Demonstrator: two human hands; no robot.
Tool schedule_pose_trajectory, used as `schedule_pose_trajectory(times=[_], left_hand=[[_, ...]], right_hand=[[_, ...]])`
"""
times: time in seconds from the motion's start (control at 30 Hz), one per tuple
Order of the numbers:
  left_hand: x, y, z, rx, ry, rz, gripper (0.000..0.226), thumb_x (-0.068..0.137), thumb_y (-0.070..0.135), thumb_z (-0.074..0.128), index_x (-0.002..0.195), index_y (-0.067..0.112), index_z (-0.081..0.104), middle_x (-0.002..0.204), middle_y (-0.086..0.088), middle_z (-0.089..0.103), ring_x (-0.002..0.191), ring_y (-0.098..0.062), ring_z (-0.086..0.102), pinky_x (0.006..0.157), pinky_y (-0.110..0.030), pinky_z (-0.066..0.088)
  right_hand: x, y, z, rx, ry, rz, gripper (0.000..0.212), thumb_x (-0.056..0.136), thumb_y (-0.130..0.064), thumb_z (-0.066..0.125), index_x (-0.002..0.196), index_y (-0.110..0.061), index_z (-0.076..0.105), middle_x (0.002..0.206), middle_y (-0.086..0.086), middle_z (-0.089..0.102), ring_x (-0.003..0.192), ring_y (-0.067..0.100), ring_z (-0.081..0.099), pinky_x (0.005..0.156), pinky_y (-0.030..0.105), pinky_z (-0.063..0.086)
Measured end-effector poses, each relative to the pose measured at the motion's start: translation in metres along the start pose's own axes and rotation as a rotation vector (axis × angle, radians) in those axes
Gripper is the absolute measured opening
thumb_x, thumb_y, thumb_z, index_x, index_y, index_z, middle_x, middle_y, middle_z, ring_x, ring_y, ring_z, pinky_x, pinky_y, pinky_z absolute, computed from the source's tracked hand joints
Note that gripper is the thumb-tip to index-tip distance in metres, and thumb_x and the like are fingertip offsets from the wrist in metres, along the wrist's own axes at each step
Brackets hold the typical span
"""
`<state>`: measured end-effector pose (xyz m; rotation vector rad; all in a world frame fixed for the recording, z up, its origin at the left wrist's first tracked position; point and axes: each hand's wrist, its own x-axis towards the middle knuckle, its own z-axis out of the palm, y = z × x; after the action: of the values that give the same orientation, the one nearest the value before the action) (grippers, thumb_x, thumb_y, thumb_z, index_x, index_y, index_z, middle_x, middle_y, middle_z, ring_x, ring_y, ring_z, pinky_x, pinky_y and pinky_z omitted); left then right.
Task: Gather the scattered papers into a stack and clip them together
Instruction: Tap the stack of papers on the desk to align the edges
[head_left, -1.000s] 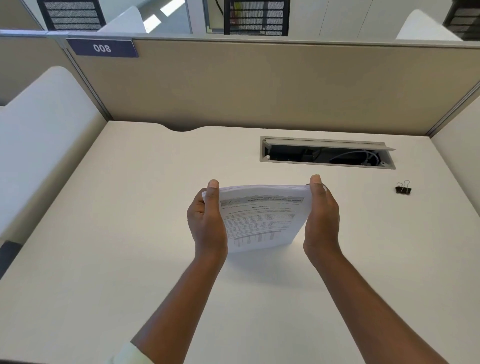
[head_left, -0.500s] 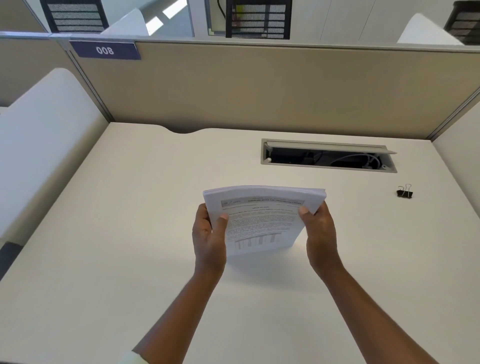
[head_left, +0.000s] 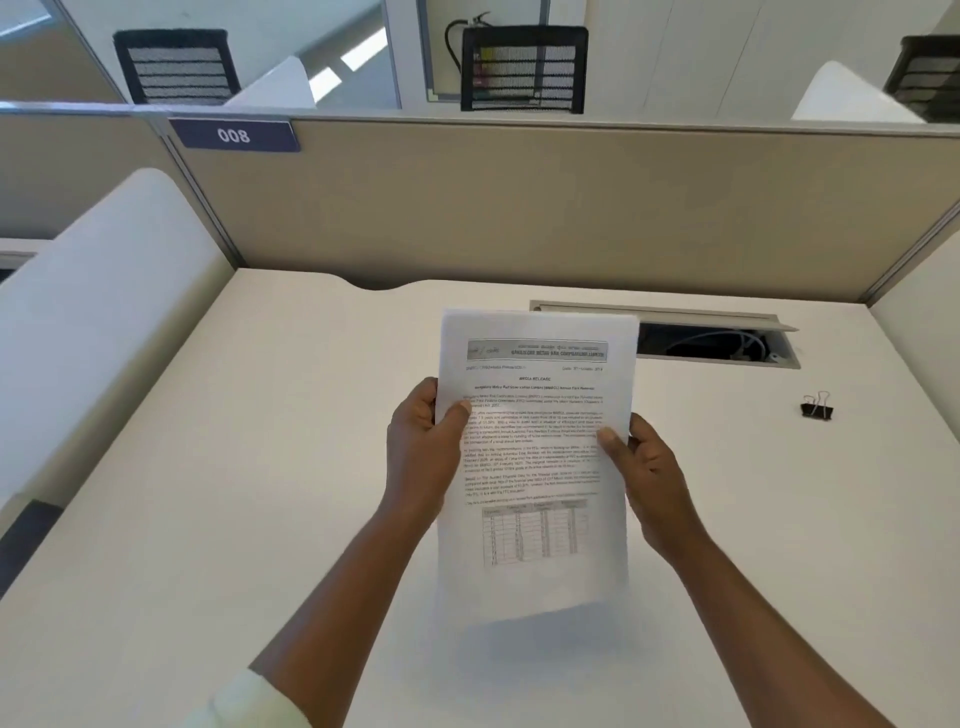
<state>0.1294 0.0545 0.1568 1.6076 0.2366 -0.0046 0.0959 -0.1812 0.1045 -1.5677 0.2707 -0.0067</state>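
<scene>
- Gathering looks done: you hold the papers (head_left: 537, 467) as one stack, upright, off the desk (head_left: 208, 519), print facing you.
- Left hand (head_left: 418, 457) pinches the left edge, right hand (head_left: 652, 483) the right edge. Thumbs on the front sheet, fingers curled behind.
- Lower edge is blurred, so can't tell if it's squared.
- Clip (head_left: 817, 408) lies on the desk to your right, well apart.
- Next, I'd say: keep the left pinch, free the right hand, fetch the clip.

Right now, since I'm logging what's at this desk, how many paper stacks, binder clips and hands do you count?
Stack of white printed papers: 1
Black metal binder clip: 1
Hands gripping the stack: 2, left hand and right hand
Total: 4
</scene>
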Motion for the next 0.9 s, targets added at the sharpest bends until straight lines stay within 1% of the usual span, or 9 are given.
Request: schedule_pose_trajectory(times=[0.17,0.27,0.37,0.5,0.6,0.67,0.73,0.8,0.9], left_hand=[[0.012,0.009,-0.001,-0.078,-0.008,-0.171,0.009,0.095,0.004,0.062,0.100,0.007,0.069,0.093,-0.006,0.080,0.089,-0.028,0.078,0.071,-0.035,0.061],[0.014,0.004,-0.005,-0.119,-0.074,-0.220,0.015,0.097,0.017,0.067,0.103,0.004,0.065,0.103,-0.017,0.077,0.083,-0.026,0.073,0.072,-0.036,0.056],[0.017,0.008,-0.008,-0.245,-0.126,-0.206,0.025,0.101,0.033,0.061,0.111,0.010,0.063,0.099,-0.008,0.076,0.080,-0.023,0.069,0.071,-0.037,0.055],[0.023,0.012,-0.007,-0.262,-0.151,-0.146,0.036,0.102,0.041,0.058,0.132,0.022,0.061,0.109,0.002,0.072,0.076,-0.014,0.068,0.061,-0.027,0.055],[0.026,0.015,-0.008,-0.227,-0.196,-0.102,0.047,0.092,0.050,0.061,0.133,0.027,0.062,0.124,0.001,0.072,0.087,-0.016,0.065,0.071,-0.031,0.055],[0.026,0.018,-0.008,-0.219,-0.232,-0.086,0.051,0.089,0.052,0.062,0.130,0.022,0.066,0.126,-0.004,0.073,0.093,-0.023,0.061,0.080,-0.040,0.051],[0.025,0.019,-0.008,-0.228,-0.242,-0.075,0.057,0.082,0.055,0.067,0.124,0.017,0.071,0.123,-0.010,0.074,0.094,-0.027,0.059,0.082,-0.044,0.048],[0.026,0.019,-0.007,-0.244,-0.240,-0.064,0.062,0.078,0.058,0.068,0.120,0.013,0.072,0.121,-0.012,0.074,0.092,-0.030,0.058,0.080,-0.044,0.048],[0.027,0.017,-0.006,-0.257,-0.219,-0.050,0.056,0.077,0.057,0.069,0.112,0.013,0.072,0.116,-0.012,0.075,0.088,-0.030,0.056,0.070,-0.034,0.050]], right_hand=[[-0.020,0.022,0.000,0.225,-0.140,0.223,0.030,0.104,-0.011,0.050,0.132,-0.009,0.060,0.130,0.013,0.071,0.120,0.033,0.067,0.104,0.048,0.050],[-0.033,0.030,0.003,0.408,-0.150,0.367,0.034,0.101,-0.007,0.050,0.134,-0.007,0.060,0.133,0.018,0.068,0.121,0.036,0.066,0.105,0.050,0.050],[-0.048,0.031,0.008,0.647,-0.172,0.530,0.037,0.093,-0.004,0.054,0.129,-0.004,0.063,0.126,0.021,0.071,0.104,0.034,0.074,0.082,0.043,0.062],[-0.068,0.033,0.016,0.752,-0.238,0.654,0.039,0.096,-0.001,0.051,0.133,0.000,0.061,0.119,0.022,0.073,0.085,0.030,0.077,0.065,0.038,0.063],[-0.080,0.025,0.024,0.791,-0.315,0.690,0.038,0.094,-0.001,0.049,0.130,0.004,0.060,0.097,0.024,0.076,0.063,0.030,0.075,0.048,0.035,0.060],[-0.086,0.017,0.028,0.831,-0.338,0.704,0.040,0.091,0.002,0.051,0.130,0.006,0.057,0.078,0.024,0.073,0.048,0.029,0.070,0.039,0.033,0.055],[-0.089,0.014,0.031,0.881,-0.356,0.706,0.057,0.074,0.008,0.074,0.127,0.005,0.054,0.065,0.023,0.068,0.039,0.030,0.065,0.035,0.033,0.052],[-0.089,0.015,0.032,0.966,-0.384,0.710,0.080,0.047,0.012,0.094,0.117,0.006,0.057,0.062,0.025,0.065,0.038,0.032,0.063,0.034,0.035,0.052],[-0.089,0.015,0.032,0.938,-0.364,0.703,0.079,0.033,0.007,0.100,0.103,0.007,0.061,0.067,0.024,0.067,0.038,0.030,0.062,0.033,0.033,0.051]])
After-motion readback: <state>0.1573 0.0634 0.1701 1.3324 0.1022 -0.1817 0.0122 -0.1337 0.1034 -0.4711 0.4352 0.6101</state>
